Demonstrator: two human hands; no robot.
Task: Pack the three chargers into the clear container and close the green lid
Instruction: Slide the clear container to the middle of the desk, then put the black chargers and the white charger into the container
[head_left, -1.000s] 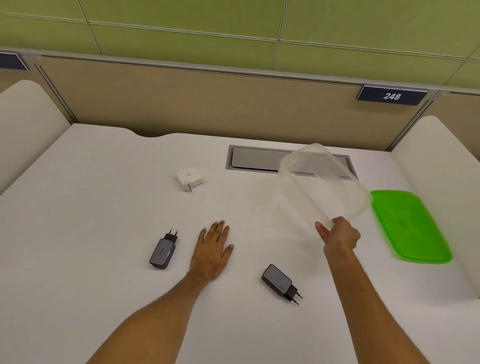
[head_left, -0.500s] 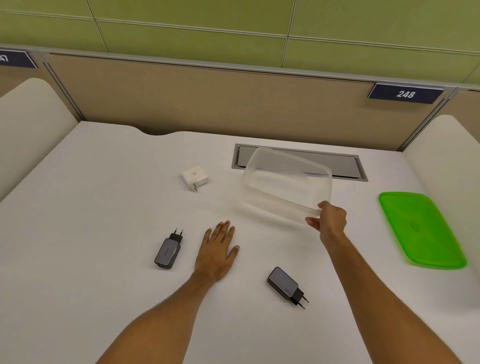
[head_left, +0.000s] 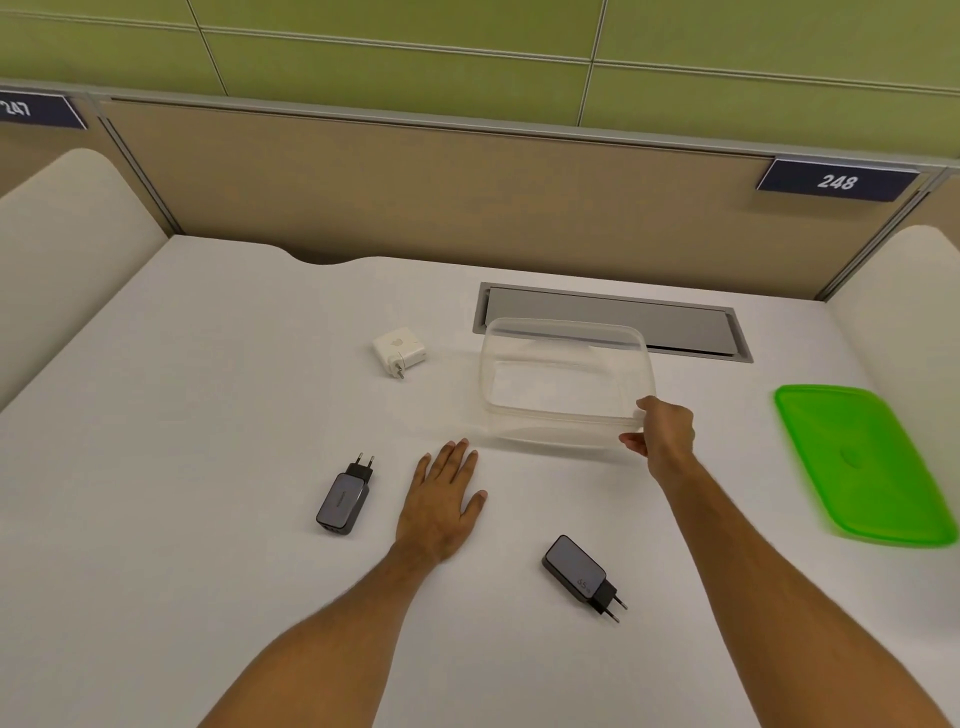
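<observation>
On white desk: right hand pinching near corner of clear container; left hand flat, fingers spread, grey charger just left of it; green lid well right

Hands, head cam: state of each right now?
Left hand: open, flat on the desk, holding nothing.
Right hand: closed on the near right corner of the clear container.

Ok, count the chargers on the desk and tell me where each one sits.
3. A white charger lies left of the clear container; one dark grey charger lies left of the left hand; another dark grey charger lies between the forearms. None hidden.
</observation>
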